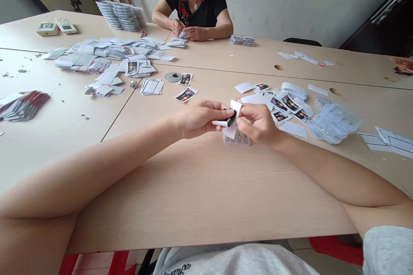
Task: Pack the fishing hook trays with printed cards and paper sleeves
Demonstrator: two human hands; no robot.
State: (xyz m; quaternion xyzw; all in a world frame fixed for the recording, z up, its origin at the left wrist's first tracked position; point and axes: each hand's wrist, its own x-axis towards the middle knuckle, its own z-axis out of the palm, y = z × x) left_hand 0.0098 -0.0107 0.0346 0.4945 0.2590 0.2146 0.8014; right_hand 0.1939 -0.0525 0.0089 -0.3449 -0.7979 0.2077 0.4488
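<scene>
My left hand (198, 120) is closed on a small printed card (230, 120), black and white, which looks bent or folded between the thumb and fingers. The thumb and fingertips of my right hand (260, 123) pinch at the card's right side, beside an upright white flap (235, 106). Fingers hide part of the card. Just below both hands, a small clear plastic box (242, 139) with compartments lies on the table, partly covered by white paper. To the right of my right hand are loose printed cards (289, 102), black with a coloured picture.
Clear plastic boxes or lids (335, 122) are heaped at the right. A large pile of white cards (93, 49) spreads over the left. A grey tape roll (173, 77) lies mid-table. Across the table a person (196, 8) handles a card, near tall stacks of packs (121, 15).
</scene>
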